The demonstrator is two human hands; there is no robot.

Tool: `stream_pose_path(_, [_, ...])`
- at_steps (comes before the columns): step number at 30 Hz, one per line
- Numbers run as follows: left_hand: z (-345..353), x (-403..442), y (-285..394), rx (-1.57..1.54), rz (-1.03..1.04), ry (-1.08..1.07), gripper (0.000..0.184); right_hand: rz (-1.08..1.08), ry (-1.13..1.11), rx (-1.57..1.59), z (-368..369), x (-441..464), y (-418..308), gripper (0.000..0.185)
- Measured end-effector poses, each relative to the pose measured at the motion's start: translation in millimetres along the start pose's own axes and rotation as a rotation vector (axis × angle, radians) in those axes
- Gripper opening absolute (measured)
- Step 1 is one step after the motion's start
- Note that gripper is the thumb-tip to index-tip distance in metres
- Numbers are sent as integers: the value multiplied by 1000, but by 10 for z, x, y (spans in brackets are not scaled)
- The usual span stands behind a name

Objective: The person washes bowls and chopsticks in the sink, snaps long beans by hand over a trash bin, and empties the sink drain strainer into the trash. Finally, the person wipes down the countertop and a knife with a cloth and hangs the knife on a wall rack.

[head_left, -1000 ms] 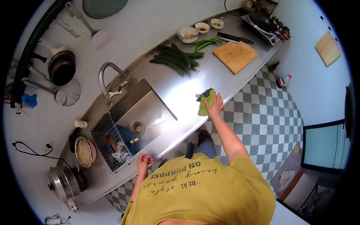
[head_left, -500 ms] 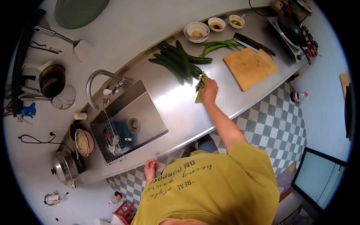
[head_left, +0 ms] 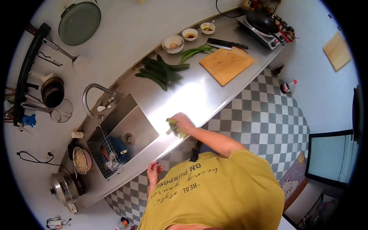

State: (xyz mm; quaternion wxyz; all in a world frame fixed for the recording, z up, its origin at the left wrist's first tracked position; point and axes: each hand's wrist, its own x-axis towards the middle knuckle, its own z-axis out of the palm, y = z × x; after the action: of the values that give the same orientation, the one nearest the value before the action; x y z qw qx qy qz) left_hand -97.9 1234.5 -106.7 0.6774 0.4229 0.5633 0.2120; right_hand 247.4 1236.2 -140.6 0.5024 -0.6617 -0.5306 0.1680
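Observation:
My right hand [head_left: 183,123] is closed on a green cloth [head_left: 174,129], pressed to the steel counter [head_left: 180,100] near its front edge, just right of the sink [head_left: 147,132]. Hand and cloth are somewhat blurred. My left hand [head_left: 154,169] hangs in front of the counter edge by my body, its fingers curled and nothing visible in them. Beyond the cloth lies a pile of dark green cucumbers [head_left: 163,71]. Long green peppers [head_left: 195,51] rest between a white bowl [head_left: 173,45] and the wooden cutting board [head_left: 226,66].
A knife [head_left: 227,44] lies behind the board. Two small sauce bowls stand along the wall, one of them a bowl with a spoon [head_left: 208,28]. A black wok [head_left: 262,23] sits on the stove at right. In the sink's left part hangs a wire rack [head_left: 103,153]; the faucet [head_left: 92,88] arches over it.
My right hand has swept the cloth from beside the cucumbers toward the front edge and the sink. My view has shifted a little. The left hand stays in about the same place.

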Motion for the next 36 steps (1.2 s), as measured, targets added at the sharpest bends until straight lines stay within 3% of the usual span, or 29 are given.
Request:
stream_pose_path(2, [72, 6, -26, 13, -18, 12, 15, 337, 359, 117, -515, -222, 19, 28])
stream_pose_path(3, [122, 21, -5, 27, -23, 21, 15, 460, 586, 335, -603, -323, 283, 31])
stream_pose_path(4, [198, 37, 38, 7, -9, 12, 15, 759, 665, 550, -762, -399, 614, 34])
stream_pose_path(5, [274, 76, 73, 2, 12, 0, 15, 792, 801, 868, -1026, -410, 567, 27])
stream_pose_path(6, [364, 128, 112, -4, 34, -11, 15, 885, 866, 926, -1323, -404, 525, 21])
stream_pose_path(9, [871, 172, 414, 31, 74, -49, 15, 749, 976, 1026, -2008, -462, 782, 20])
stream_pose_path(14, [2095, 433, 700, 117, 42, -171, 16, 511, 978, 587, -3145, -135, 1421, 25])
stream_pose_path(18, [3348, 627, 921, 113, 9, -235, 18, 582, 479, 381, -3885, 531, 1726, 37])
stream_pose_path(21, [4177, 613, 1095, 112, -11, -306, 17, 354, 485, -607, -4511, 960, 2112, 44])
stream_pose_path(24, [4706, 541, 1253, 167, 2, -351, 17, 261, 351, -941, -5009, 1348, 2379, 47])
stream_pose_path(30, [5054, 500, 1333, 198, -4, -303, 17, 430, -133, -953, -5249, 1816, 2963, 36])
stream_pose_path(33, [5186, 553, 1365, 243, 29, -332, 17, 506, -259, -828, -5353, 1876, 2773, 33])
stream_pose_path(36, [5389, 620, 1399, 286, 94, -441, 19, 568, -194, -659, -5401, 1758, 2625, 35])
